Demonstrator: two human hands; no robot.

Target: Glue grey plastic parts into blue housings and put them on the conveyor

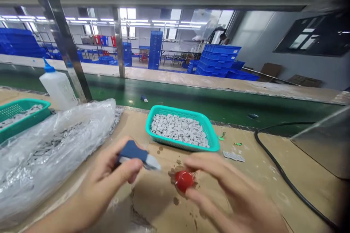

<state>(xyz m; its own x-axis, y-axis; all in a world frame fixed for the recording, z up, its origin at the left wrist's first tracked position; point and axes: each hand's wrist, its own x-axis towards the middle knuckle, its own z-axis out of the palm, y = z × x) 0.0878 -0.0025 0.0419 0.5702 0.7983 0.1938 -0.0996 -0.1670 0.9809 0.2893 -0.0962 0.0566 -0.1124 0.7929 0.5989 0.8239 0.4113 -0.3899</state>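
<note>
In my left hand (109, 174) is a small dark blue plastic piece (132, 151) with a light grey tip, pinched between thumb and fingers. My right hand (221, 185), blurred, has its thumb and forefinger spread on either side of a shiny red round object (184, 180). That object rests on the brown board (155, 200) with wet stains around it; whether the fingertips touch it I cannot tell. Beyond both hands stands a turquoise basket (214, 142) full of small light grey plastic parts (179, 129).
To the left lie a clear plastic bag (82, 131) of grey parts, a second turquoise basket (41, 114) and a white bottle (58, 89) with a blue cap. A black cable (281, 171) curves at right. Behind runs a green conveyor belt (177, 94) with small pieces on it.
</note>
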